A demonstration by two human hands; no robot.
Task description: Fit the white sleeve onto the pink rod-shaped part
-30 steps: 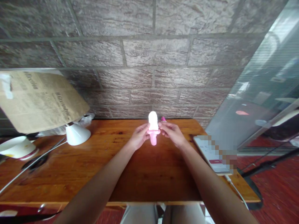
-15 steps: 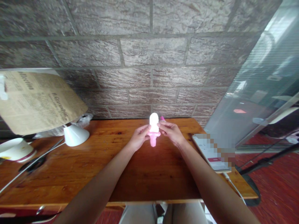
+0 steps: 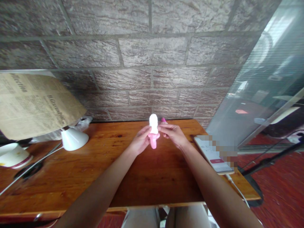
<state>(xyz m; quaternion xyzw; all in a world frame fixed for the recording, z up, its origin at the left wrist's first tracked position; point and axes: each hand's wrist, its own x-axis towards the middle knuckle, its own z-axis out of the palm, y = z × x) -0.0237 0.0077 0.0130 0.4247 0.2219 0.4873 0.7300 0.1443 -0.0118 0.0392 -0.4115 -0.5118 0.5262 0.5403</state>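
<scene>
At the far left end of the bench (image 3: 90,190), a white paper cup (image 3: 13,154) with a dark red band lies tipped over. Behind it, over the bench's back left corner, leans a paper bag (image 3: 40,103) printed like newsprint (the lettering "H.GravurePrint" can be made out). Near the cup on the bench lie black-handled scissors (image 3: 29,170), with a white cable (image 3: 33,165) crossing above them to a white cone-shaped stand (image 3: 75,139). Crumpled clear plastic (image 3: 83,123) sits behind that stand, toward the bench's back edge.

Above the middle of the bench, the left hand (image 3: 142,139) grips a white-and-pink piece (image 3: 154,124) from its left side, thumb in front. The piece is held nearly upright, its rounded white part on top (so bright that the detail washes out) and its pink collar and stub below. The right hand (image 3: 173,134) has its fingers curled in, thumb and fingertips pinching the piece's right edge. Just past those fingers shows a bright pink tip (image 3: 163,120); whether it rests on the bench or is in the hand, I cannot tell.

On the right end of the bench lies a flat tablet-like device (image 3: 209,152), partly pixelated, with a white charging cable (image 3: 237,186) at its near edge. Beyond the bench's right end stand a glass partition (image 3: 235,114) and a black metal leg (image 3: 266,162) above the red floor (image 3: 282,196).
</scene>
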